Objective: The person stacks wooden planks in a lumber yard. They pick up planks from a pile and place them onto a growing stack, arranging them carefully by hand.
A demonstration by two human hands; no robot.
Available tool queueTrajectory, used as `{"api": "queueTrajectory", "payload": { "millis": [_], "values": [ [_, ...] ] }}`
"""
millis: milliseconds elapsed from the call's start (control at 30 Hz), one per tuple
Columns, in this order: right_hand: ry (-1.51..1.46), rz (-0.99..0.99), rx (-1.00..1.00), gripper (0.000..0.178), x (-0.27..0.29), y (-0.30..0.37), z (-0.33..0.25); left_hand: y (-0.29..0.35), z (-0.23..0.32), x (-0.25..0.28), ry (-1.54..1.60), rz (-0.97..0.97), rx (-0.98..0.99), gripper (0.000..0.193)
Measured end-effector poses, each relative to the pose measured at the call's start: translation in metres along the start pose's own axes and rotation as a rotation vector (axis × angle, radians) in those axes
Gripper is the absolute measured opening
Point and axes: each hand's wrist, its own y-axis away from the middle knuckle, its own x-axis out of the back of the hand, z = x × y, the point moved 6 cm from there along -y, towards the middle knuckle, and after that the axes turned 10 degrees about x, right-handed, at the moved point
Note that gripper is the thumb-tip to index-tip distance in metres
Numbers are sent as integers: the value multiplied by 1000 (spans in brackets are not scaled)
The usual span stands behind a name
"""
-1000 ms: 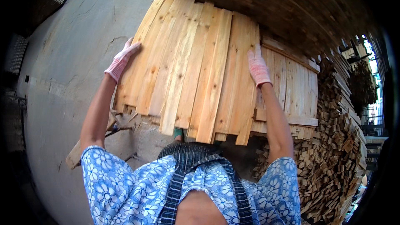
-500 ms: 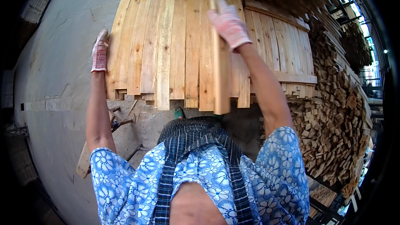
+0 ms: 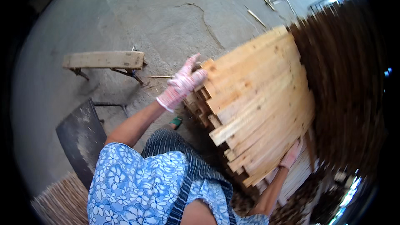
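Note:
Wooden boards [image 3: 258, 87] lie side by side in a flat layer on top of a stack, their near ends uneven. My left hand [image 3: 183, 84], in a red-and-white knit glove, is at the stack's near left corner with thumb and fingers apart, holding nothing. On the opposite long side, my right hand [image 3: 291, 155], gloved the same way, rests with its fingers stretched along the edge of the outermost board. The right hand is slightly blurred. No separate board shows raised in either hand.
A low wooden bench [image 3: 104, 60] and a dark seat [image 3: 81, 135] stand to the left. A dark wood stack [image 3: 339, 87] rises beyond the boards. Paler boards [image 3: 298, 175] lie beside my right hand. Thin wood strips [image 3: 256, 18] lie on the concrete floor [image 3: 158, 21].
The view has turned, so the stack now slants to the right. My right hand has let go of the upright board and lowered to the stack's edge. My left hand's fingers have spread.

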Motion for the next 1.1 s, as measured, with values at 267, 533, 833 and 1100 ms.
{"api": "queueTrajectory", "payload": {
  "millis": [267, 533, 833, 1100],
  "values": [
    [-138, 228, -519, 69, 82, 51, -2, 57, 33, -5, -439, 178, -745, 63],
    [46, -32, -218, 63, 26, 52, -32, 50, 27, -11, -409, 363, -652, 58],
    [864, -222, 67, 54, -11, 53, 11, 34, -25, 9, -449, 329, -393, 53],
    [700, 388, 222, 48, 71, 144, -78, 67, 18, -80, -203, -7, -590, 58]
  ]
}}
